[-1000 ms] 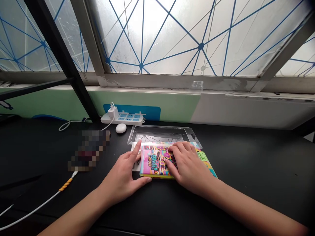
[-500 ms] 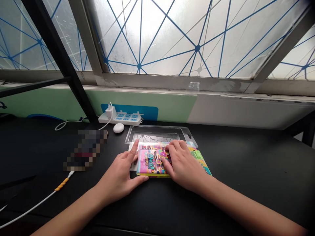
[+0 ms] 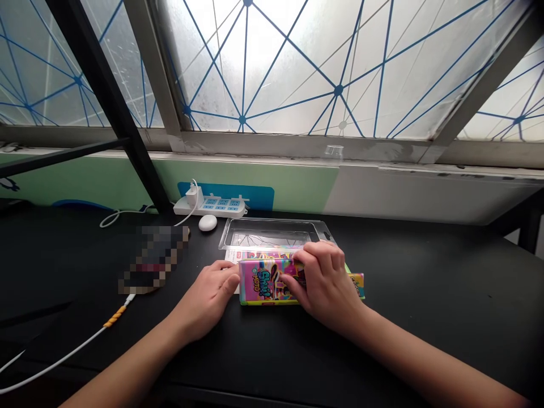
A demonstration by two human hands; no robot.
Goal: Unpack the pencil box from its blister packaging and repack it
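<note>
Big cloudy windows (image 3: pixel 263 68), thin blue lines (image 3: pixel 338 89) on the glass, bright light coming in, grey window frame (image 3: pixel 297 144), green and white wall (image 3: pixel 255 175), black metal pole (image 3: pixel 106 96), long black worktop (image 3: pixel 446 283)

Pink printed box (image 3: pixel 264 281), lying flat

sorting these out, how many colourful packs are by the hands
2: the pink pack gripped by the right hand, and a yellow-green pack sticking out beneath it on the right. Others could be hidden underneath.
</note>
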